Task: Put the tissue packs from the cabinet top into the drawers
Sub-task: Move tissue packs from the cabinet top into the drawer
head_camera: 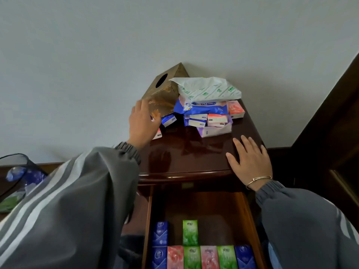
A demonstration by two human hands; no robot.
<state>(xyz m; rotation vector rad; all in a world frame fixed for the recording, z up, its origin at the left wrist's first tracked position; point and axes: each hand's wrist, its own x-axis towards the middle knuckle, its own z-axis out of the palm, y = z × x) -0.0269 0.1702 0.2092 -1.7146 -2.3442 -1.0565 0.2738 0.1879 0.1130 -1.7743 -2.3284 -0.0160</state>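
Pale grey wall (pixel 174 26) fills upper frame; dark wood panel (pixel 334 113) at right edge (kind unclear); mesh bin (pixel 29 165) lower left.

A home, we judged, by its furniture.
We saw a glossy dark-wood cabinet (pixel 194 162) set against a plain pale wall (pixel 136 35), with 1 drawer (pixel 204 206) pulled open, a gold tissue box (pixel 161 94) on top and a mesh bin (pixel 7 171) beside it.
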